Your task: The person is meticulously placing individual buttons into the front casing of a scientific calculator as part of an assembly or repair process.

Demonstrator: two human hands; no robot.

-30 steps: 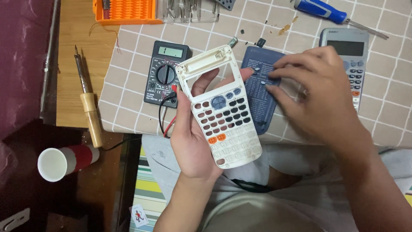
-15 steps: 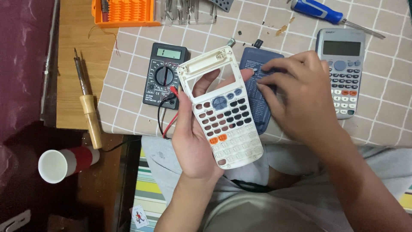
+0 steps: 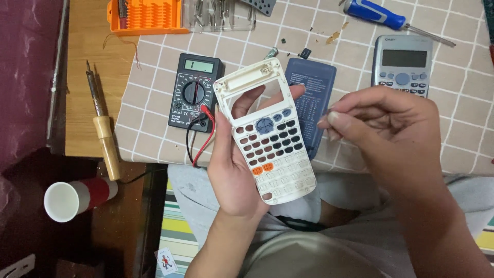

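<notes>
- Shell [image 3: 270, 141] of white calculator front, display window cut out and empty, keypad rows facing up, sits in left hand [image 3: 234, 170] over the person's lap, just off the near edge of the table [image 3: 463, 134]
- Left hand grip: palm under the shell, thumb on its 9 o'clock edge, fingertips showing through the open window; fingers wrapped around it, holding it firm
- Right hand [image 3: 391, 128] at 3 o'clock of the shell, apart from it, fingers drawn narrow into a pinch; cannot tell whether anything small sits between the tips
- Long axis of shell runs roughly 11 to 5 o'clock; window end points away toward 11, at the black multimeter [image 3: 194, 92]; key end points back toward the person's body
- Blue-grey panel [image 3: 310, 98] lies flat on the checked cloth just behind the shell at 1 o'clock; complete grey calculator [image 3: 402, 64] further out at 2 o'clock
- Doing this well, my judgement: keep the shell level so loose key caps stay seated, support it from below rather than squeezing the thin window frame, bring the pinched fingers in from the side, not over the keys
- Small dark bits lie on the cloth near 12 o'clock; soldering iron [image 3: 103, 128] at 9 o'clock, red cup [image 3: 77, 198] at 8, blue-handled screwdriver [image 3: 378, 14] and orange bit case [image 3: 146, 15] along the far edge
</notes>
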